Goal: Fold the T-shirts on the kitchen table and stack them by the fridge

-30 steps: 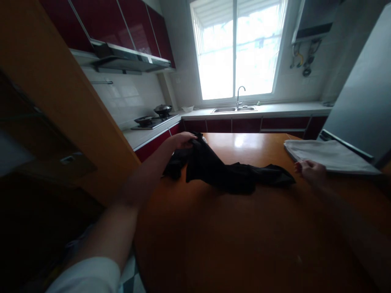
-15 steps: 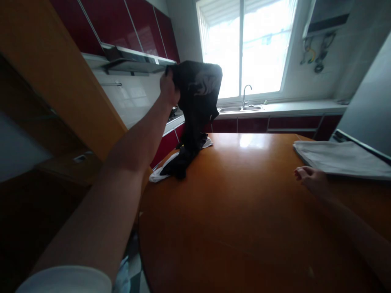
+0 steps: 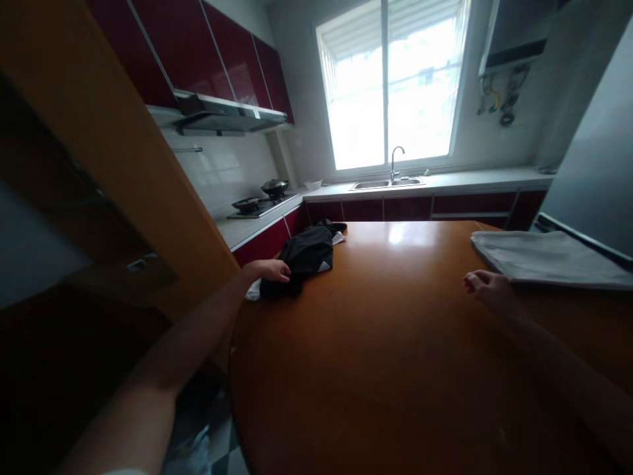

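Note:
A crumpled black garment (image 3: 307,251) lies on the left edge of the wooden table, with a pale patch at its near corner. My left hand (image 3: 271,269) is at the garment's near left side, its fingers closed on the black cloth. White cloth (image 3: 254,290) peeks out from under the black garment beside my left wrist. Over on the right, my right hand (image 3: 487,285) hovers low above the table, fingers loosely bent and holding nothing. Just beyond it lies a flat, folded light-grey cloth (image 3: 554,257).
The wooden table (image 3: 395,330) has a rounded left edge. Behind it, a counter carries a sink (image 3: 373,185) with a tap. Two pans, one of them a lidded pan (image 3: 274,187), sit on the stove at left. A wooden panel (image 3: 163,198) stands close to my left arm.
My left hand has come down and nearer with the black garment, which was held up in the air and now lies on the table. My right hand has hardly moved.

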A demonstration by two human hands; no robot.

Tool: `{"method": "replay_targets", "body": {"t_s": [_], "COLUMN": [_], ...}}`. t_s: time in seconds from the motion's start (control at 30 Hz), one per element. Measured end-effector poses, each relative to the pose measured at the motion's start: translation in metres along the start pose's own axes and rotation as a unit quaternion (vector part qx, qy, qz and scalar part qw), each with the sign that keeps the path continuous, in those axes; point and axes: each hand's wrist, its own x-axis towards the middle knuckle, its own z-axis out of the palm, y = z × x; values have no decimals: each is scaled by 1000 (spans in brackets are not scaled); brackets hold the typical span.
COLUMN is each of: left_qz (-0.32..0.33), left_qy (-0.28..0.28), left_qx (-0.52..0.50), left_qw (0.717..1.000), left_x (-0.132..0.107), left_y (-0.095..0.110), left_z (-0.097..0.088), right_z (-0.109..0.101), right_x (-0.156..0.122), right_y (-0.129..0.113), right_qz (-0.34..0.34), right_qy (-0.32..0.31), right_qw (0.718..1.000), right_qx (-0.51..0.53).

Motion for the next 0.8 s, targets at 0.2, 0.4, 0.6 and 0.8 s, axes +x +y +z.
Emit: {"method": "replay_targets", "body": {"t_s": [0.2,0.4,0.6,0.8], "left_qz": [33,51,114,-79], "left_qy": [-60,78,78,215], "left_qx": [265,250,167,210], "left_qw": [962,964,976,950], "left_x": [-19,-1,34,42], "left_y": [-35,-58,-32,-35], "left_z": [70,87,36,-24], "right_z": [-3,-21,-35,-39], "right_x": [12,31,38,37], "right_y": [20,42,52,47], "right_qz": [-58,1,27,-7], "right_qy": [29,101,143,171], "right_qw": [996,992,988,984], "right_qx": [-65,-72,-41,-44]}}
